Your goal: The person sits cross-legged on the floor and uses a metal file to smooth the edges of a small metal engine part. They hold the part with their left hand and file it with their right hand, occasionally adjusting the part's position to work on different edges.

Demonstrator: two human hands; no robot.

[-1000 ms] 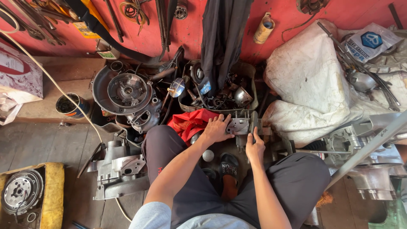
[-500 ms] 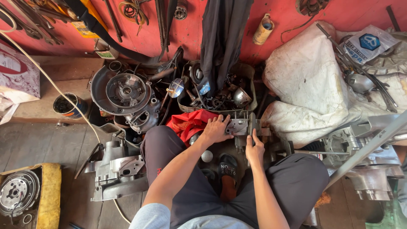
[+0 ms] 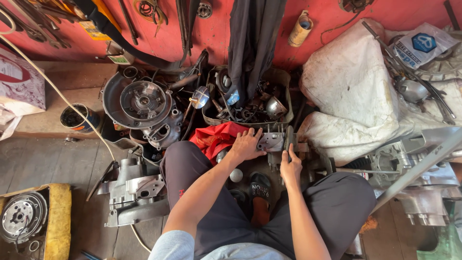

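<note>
We sit with the metal part on the floor between our knees, left hand on its left side, right hand just behind it. A rag lies left of it, a parts tray beyond, an engine case farther left, a sack right.

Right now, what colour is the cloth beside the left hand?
Red; the cloth shows best in the head view.
</note>
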